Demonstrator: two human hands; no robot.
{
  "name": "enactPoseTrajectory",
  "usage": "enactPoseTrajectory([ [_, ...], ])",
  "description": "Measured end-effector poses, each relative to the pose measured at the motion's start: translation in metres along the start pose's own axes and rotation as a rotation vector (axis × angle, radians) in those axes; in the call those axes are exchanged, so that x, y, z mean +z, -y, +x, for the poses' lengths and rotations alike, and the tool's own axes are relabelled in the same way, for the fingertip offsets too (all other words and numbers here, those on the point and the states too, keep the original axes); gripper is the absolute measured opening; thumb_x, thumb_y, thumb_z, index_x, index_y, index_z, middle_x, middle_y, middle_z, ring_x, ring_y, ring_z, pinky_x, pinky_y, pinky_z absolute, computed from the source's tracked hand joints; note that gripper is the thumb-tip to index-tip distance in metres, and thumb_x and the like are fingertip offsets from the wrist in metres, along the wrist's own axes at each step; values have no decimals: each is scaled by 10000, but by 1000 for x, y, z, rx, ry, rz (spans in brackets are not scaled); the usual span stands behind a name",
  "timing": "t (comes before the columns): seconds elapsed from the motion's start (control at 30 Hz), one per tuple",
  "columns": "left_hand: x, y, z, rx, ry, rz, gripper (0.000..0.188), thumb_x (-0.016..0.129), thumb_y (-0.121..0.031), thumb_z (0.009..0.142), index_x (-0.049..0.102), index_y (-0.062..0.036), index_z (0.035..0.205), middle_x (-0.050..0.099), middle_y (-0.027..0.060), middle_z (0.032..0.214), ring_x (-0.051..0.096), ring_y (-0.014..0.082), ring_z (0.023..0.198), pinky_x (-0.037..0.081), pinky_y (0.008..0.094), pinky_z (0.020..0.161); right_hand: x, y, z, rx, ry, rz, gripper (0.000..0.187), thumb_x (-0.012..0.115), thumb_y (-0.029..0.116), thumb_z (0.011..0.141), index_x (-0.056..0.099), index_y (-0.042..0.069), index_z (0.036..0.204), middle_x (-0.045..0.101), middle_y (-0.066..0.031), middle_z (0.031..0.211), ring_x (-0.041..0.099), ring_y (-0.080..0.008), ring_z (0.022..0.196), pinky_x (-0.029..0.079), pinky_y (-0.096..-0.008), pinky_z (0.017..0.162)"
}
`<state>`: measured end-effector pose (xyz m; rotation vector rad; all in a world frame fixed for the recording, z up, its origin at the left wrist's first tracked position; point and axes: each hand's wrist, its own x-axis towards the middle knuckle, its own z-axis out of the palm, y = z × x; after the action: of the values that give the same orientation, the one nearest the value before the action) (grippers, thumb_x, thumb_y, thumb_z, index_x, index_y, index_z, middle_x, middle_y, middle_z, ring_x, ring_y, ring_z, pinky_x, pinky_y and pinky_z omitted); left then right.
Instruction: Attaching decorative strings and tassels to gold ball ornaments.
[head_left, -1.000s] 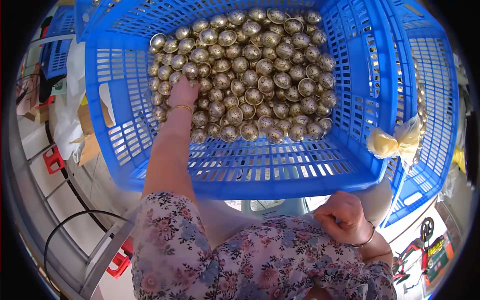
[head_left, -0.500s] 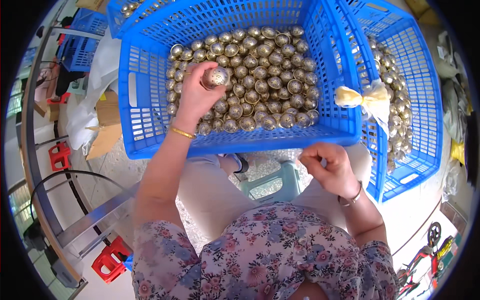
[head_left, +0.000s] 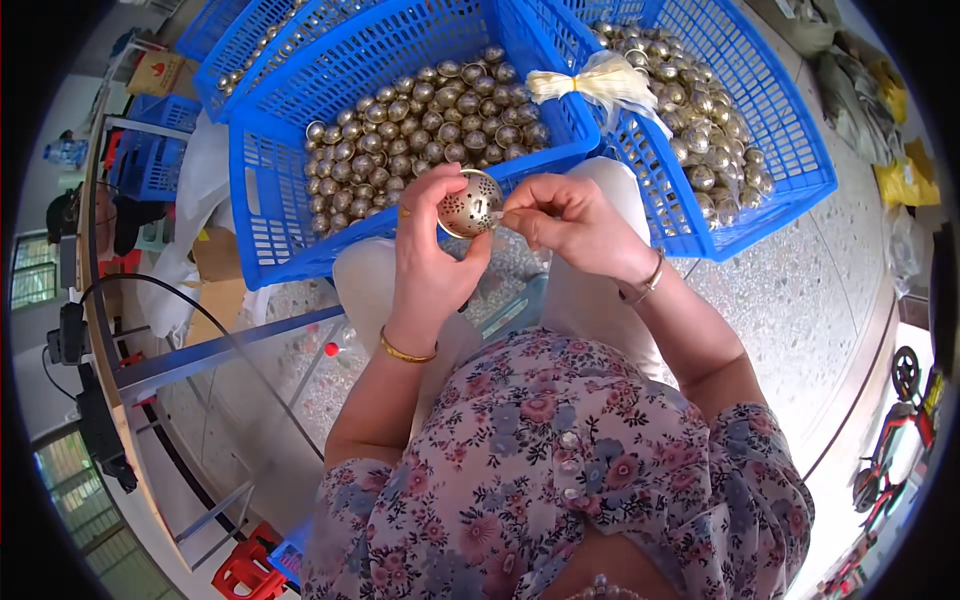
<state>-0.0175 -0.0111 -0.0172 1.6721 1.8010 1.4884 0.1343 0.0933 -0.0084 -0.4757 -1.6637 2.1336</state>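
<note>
My left hand [head_left: 428, 245] holds a perforated metal ball [head_left: 470, 204], which looks like a tea infuser, between thumb and fingers above my lap. Its dotted, silvery surface faces up, with a rim along the left side. At the ball's right side, my right hand [head_left: 585, 228] is closed in a pinch. Whatever sits between those fingertips is too small to make out. Just beyond both hands stands a blue plastic basket [head_left: 243, 190] with many similar metal balls [head_left: 400, 135] inside. A pale bundle of strands [head_left: 600, 84], tied with a yellow band, lies over the basket's right rim.
A second blue basket [head_left: 800, 165] on the right holds more metal balls under clear plastic. Further blue baskets [head_left: 215, 80] stand at the far left. A metal frame bar [head_left: 230, 350] and a black cable [head_left: 215, 325] run along my left. A pale green stool [head_left: 515, 308] shows between my knees.
My left hand has brought the ball from over the basket back toward me. My right hand has moved up and left to meet it. The view has shifted too.
</note>
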Motion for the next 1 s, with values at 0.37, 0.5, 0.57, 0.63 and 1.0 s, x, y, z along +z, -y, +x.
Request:
enactPoseTrajectory([
  [0.37,2,-32,-7,196,-35,392,526,672,60,591,481,-60,1066,505,124,1136,483,295,1053,403,386,899,4,-3,-12,8,6,20,53,586,60,852,613,15,850,560,38,700,460,-20,604,364,-187,531],
  [0.5,2,-29,-8,209,-8,498,491,667,56,599,496,-60,1045,502,110,1133,478,296,1051,403,393,898,4,-9,-7,20,23,-30,52,587,62,851,613,18,849,554,45,701,453,-12,610,355,-184,527],
  [0.57,1,-27,-7,206,-3,509,479,664,56,602,501,-60,1037,502,107,1131,479,297,1048,403,396,898,3,-11,-5,28,29,-51,45,590,58,844,614,21,849,551,52,704,447,-5,618,351,-178,526],
  [0.63,1,-24,-6,225,-10,519,467,662,57,600,510,-60,1025,503,105,1128,481,297,1044,403,398,896,2,-14,-3,40,28,-52,45,592,59,840,614,21,846,550,54,706,446,-3,621,350,-175,527],
  [1.0,2,-18,-5,238,24,529,466,661,62,590,514,-49,1017,500,98,1131,482,299,1027,410,400,881,-1,-17,3,91,17,-87,62,594,68,828,616,11,838,559,48,720,457,-10,641,372,-183,550],
])
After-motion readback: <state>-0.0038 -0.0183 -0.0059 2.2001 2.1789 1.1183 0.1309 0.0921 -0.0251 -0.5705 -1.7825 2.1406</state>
